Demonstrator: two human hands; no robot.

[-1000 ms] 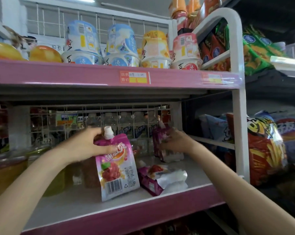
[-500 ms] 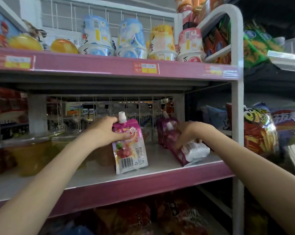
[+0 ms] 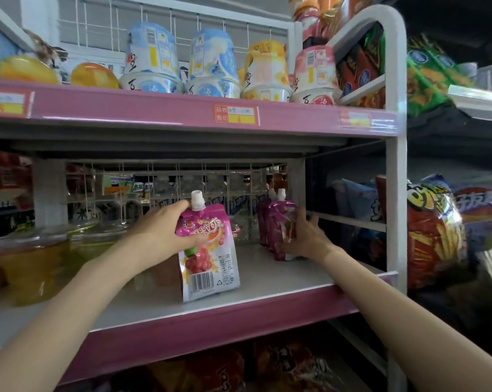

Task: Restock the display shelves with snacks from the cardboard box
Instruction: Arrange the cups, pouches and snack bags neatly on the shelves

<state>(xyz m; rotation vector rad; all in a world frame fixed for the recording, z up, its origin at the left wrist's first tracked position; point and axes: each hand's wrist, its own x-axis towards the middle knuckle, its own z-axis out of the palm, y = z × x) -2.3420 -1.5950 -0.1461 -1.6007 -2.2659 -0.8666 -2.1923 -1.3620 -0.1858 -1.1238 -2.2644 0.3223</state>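
Both arms are reaching forward and upward from the lower edge of the view, bare to past the elbow, toward the middle shelf (image 3: 267, 304). The left forearm is crossing in front of the shelf's pink front lip; the left hand (image 3: 165, 232) is positioned above the shelf board, fingers and thumb curled round the upper part of a spouted pouch (image 3: 208, 250), thumb lying across its printed face. The right forearm is passing over the right end of the lip. The right hand (image 3: 304, 236) is placed deeper on the shelf, near its right end, fingers wrapped about an upright pouch (image 3: 281, 222), back of hand facing the camera.
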